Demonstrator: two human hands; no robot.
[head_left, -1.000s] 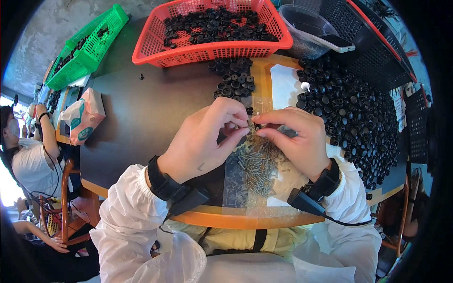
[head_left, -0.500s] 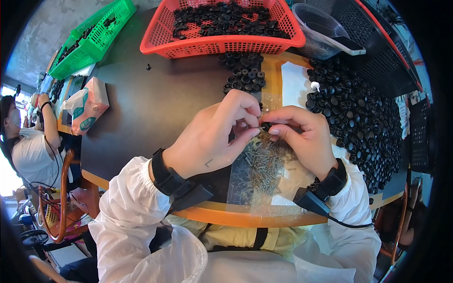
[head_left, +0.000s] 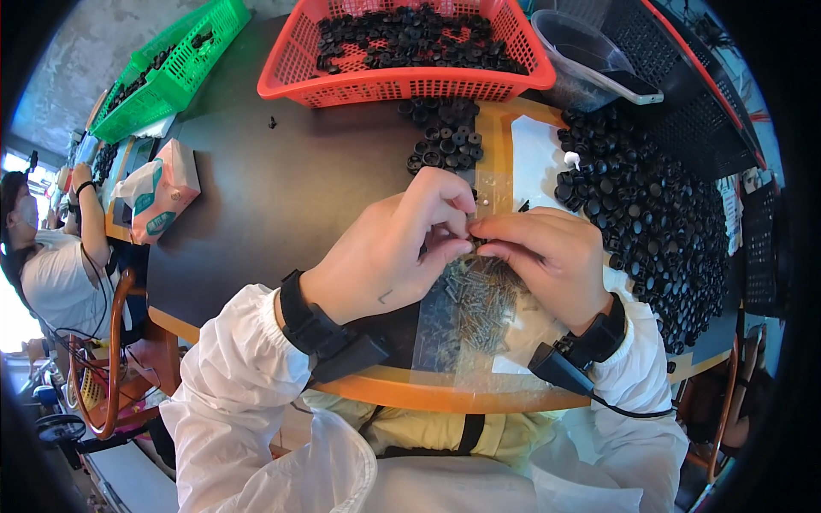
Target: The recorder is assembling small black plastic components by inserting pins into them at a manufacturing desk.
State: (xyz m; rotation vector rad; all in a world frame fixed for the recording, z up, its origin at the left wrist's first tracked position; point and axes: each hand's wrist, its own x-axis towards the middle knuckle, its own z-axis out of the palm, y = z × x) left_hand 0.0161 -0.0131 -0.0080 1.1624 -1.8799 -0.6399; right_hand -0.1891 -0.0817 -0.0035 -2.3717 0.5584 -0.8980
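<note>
My left hand (head_left: 393, 244) is closed in a pinch over the small metal pieces, its fingertips meeting those of my right hand (head_left: 552, 261). Between the fingertips a small black part (head_left: 480, 243) shows only as a dark sliver; the fingers cover most of it. My right hand pinches this part, while whatever sits in the left fingers is hidden. Just below both hands lies a pile of small metal screws or pins (head_left: 479, 312) on a clear plastic sheet (head_left: 432, 342). Several round black caps (head_left: 449, 145) lie beyond my left hand.
A red basket (head_left: 410, 88) of black parts stands at the far side. To the right spreads a big heap of black caps (head_left: 650, 214), beside black crates (head_left: 697, 111). A clear tub (head_left: 586, 85) bears a phone (head_left: 637, 88). Leftward are a tissue pack (head_left: 167, 192), a green basket (head_left: 175, 77) and another person (head_left: 64, 265).
My right hand has tilted and closed further in, so its fingers now cover most of the black part seen before. My left hand has barely moved.
</note>
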